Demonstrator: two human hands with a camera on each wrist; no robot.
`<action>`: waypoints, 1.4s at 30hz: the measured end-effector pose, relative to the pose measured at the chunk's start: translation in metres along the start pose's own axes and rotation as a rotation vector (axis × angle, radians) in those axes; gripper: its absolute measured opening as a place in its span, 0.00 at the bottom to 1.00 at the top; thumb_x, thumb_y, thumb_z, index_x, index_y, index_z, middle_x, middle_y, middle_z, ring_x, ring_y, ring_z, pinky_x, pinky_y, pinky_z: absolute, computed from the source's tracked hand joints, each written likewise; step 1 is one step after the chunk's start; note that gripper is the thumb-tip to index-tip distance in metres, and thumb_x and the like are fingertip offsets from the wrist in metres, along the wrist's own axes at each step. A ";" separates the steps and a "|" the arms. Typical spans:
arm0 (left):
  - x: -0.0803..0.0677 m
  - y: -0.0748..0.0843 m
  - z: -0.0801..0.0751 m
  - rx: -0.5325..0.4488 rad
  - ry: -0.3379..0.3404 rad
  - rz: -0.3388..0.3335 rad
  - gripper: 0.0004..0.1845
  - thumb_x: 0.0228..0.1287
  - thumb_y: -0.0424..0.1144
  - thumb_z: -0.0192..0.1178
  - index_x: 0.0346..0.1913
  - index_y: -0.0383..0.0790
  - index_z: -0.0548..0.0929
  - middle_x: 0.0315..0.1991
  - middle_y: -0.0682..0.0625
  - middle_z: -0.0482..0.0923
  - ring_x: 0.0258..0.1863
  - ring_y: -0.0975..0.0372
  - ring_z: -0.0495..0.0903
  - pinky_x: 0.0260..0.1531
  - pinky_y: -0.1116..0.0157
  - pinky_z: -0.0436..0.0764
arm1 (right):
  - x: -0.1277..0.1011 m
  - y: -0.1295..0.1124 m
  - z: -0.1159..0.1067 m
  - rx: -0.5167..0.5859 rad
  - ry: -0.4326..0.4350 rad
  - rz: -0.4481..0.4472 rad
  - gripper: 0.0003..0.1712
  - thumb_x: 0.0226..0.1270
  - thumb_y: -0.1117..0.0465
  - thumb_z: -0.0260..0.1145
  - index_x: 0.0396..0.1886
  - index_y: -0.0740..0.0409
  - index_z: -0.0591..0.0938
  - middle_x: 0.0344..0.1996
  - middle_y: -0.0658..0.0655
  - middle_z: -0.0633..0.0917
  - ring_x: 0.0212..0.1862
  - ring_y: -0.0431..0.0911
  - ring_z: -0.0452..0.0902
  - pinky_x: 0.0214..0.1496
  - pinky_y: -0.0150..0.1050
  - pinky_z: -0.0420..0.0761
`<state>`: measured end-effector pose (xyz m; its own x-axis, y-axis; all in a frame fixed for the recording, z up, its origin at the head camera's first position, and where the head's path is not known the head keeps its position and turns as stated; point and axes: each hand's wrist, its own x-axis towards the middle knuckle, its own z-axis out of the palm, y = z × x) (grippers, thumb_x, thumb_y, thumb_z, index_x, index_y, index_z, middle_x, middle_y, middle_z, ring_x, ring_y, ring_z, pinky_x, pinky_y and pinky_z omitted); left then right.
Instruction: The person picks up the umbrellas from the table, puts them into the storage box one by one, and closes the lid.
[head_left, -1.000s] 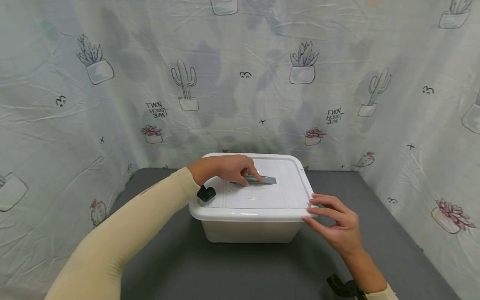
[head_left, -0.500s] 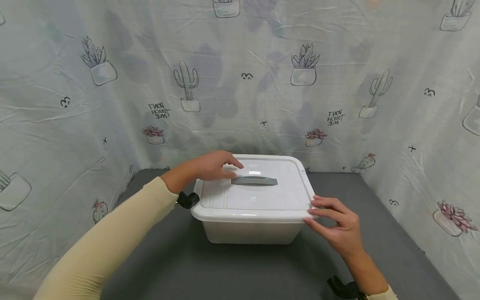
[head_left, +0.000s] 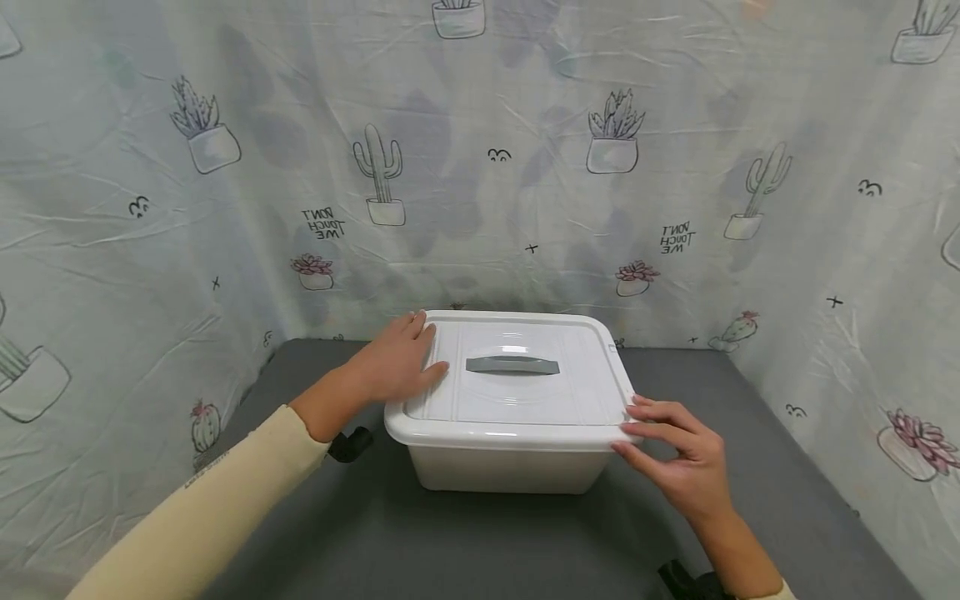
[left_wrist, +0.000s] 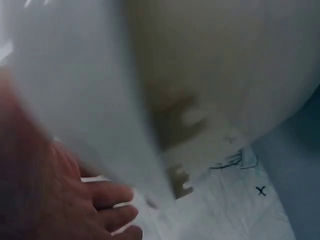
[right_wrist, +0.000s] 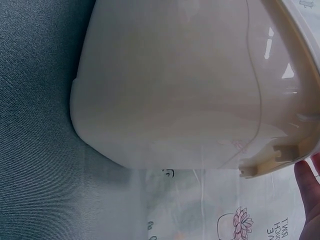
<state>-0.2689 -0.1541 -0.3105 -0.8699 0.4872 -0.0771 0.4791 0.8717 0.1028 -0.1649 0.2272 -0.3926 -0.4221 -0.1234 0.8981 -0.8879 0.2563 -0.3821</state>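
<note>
A white plastic storage box (head_left: 510,469) stands in the middle of the head view, its white lid (head_left: 525,404) lying on top. A grey handle (head_left: 512,365) lies flat at the lid's centre. My left hand (head_left: 390,362) is over the lid's left edge, fingers extended towards the back and thumb on the top side. Its fingers (left_wrist: 112,200) show beyond the rim in the blurred left wrist view. At the front right corner, my right hand (head_left: 678,450) touches the lid's rim with spread, slightly bent fingertips. The right wrist view shows those fingers (right_wrist: 305,185) right at the rim.
The box rests on a dark grey table (head_left: 480,542). A pale curtain (head_left: 465,208) printed with cacti and potted plants hangs behind it and along both sides. Black straps with small cameras sit at both wrists.
My left hand has let go of the grey handle and moved left to the lid's left edge. The handle now lies fully in sight. My right hand has stayed at the corner.
</note>
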 end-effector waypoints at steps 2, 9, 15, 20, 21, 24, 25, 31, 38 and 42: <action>-0.002 0.001 0.006 0.001 0.007 -0.028 0.43 0.80 0.60 0.43 0.80 0.29 0.51 0.82 0.31 0.40 0.83 0.40 0.41 0.81 0.43 0.47 | 0.000 0.000 0.000 -0.001 0.000 0.003 0.13 0.44 0.74 0.83 0.32 0.72 0.89 0.41 0.62 0.88 0.58 0.47 0.85 0.63 0.32 0.81; -0.004 0.004 0.015 -0.050 0.009 -0.061 0.46 0.79 0.66 0.38 0.82 0.32 0.46 0.83 0.34 0.35 0.83 0.42 0.36 0.82 0.43 0.43 | -0.002 0.001 0.001 0.016 0.004 0.015 0.14 0.42 0.76 0.82 0.32 0.72 0.89 0.40 0.65 0.88 0.58 0.48 0.85 0.63 0.32 0.81; -0.004 0.004 0.019 -0.083 0.023 -0.081 0.46 0.79 0.65 0.36 0.81 0.31 0.46 0.83 0.33 0.34 0.83 0.42 0.36 0.81 0.43 0.43 | -0.006 0.004 0.000 0.018 0.008 0.026 0.14 0.42 0.77 0.82 0.33 0.72 0.89 0.40 0.65 0.87 0.58 0.47 0.85 0.63 0.33 0.81; -0.004 0.003 0.022 -0.088 0.039 -0.097 0.46 0.79 0.65 0.35 0.81 0.30 0.46 0.83 0.33 0.33 0.83 0.42 0.35 0.82 0.44 0.43 | -0.010 0.013 -0.001 0.036 0.012 0.026 0.14 0.42 0.77 0.82 0.32 0.72 0.89 0.40 0.65 0.87 0.58 0.47 0.85 0.63 0.33 0.81; -0.004 0.004 0.023 -0.089 0.042 -0.099 0.46 0.79 0.65 0.35 0.81 0.31 0.46 0.83 0.33 0.33 0.83 0.42 0.35 0.82 0.44 0.43 | -0.010 0.013 -0.002 0.035 0.012 0.027 0.14 0.42 0.77 0.82 0.32 0.72 0.89 0.40 0.65 0.87 0.58 0.47 0.85 0.63 0.33 0.81; -0.004 0.004 0.023 -0.094 0.043 -0.103 0.46 0.79 0.65 0.35 0.82 0.31 0.46 0.83 0.33 0.34 0.83 0.42 0.36 0.82 0.44 0.43 | -0.012 0.015 -0.002 0.032 0.013 0.029 0.14 0.41 0.77 0.82 0.32 0.72 0.89 0.40 0.64 0.87 0.58 0.47 0.85 0.63 0.33 0.81; -0.004 0.004 0.023 -0.093 0.042 -0.103 0.46 0.79 0.65 0.35 0.82 0.31 0.46 0.83 0.33 0.34 0.83 0.42 0.36 0.82 0.44 0.43 | -0.012 0.015 -0.002 0.033 0.014 0.029 0.14 0.41 0.77 0.82 0.32 0.72 0.89 0.40 0.64 0.87 0.58 0.47 0.85 0.63 0.33 0.81; -0.005 0.004 0.023 -0.094 0.045 -0.099 0.46 0.79 0.64 0.36 0.81 0.30 0.46 0.83 0.32 0.35 0.83 0.41 0.37 0.82 0.44 0.44 | -0.013 0.015 -0.001 0.051 0.014 0.040 0.15 0.40 0.79 0.82 0.33 0.73 0.89 0.40 0.65 0.87 0.58 0.47 0.85 0.63 0.33 0.81; -0.004 0.004 0.024 -0.102 0.061 -0.088 0.46 0.79 0.64 0.36 0.81 0.30 0.47 0.83 0.32 0.35 0.83 0.40 0.37 0.81 0.43 0.44 | -0.019 0.020 -0.003 0.130 0.018 0.076 0.18 0.39 0.83 0.80 0.35 0.76 0.88 0.42 0.67 0.85 0.60 0.49 0.84 0.64 0.34 0.80; -0.004 0.004 0.024 -0.099 0.062 -0.087 0.46 0.79 0.64 0.37 0.81 0.30 0.47 0.83 0.32 0.36 0.83 0.41 0.37 0.81 0.43 0.45 | -0.020 0.022 -0.003 0.143 0.019 0.083 0.18 0.39 0.83 0.79 0.35 0.76 0.88 0.42 0.67 0.85 0.61 0.49 0.83 0.64 0.34 0.80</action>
<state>-0.2607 -0.1515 -0.3333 -0.9149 0.4027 -0.0289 0.3899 0.8999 0.1955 -0.1757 0.2382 -0.4187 -0.4924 -0.0887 0.8658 -0.8678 0.1257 -0.4807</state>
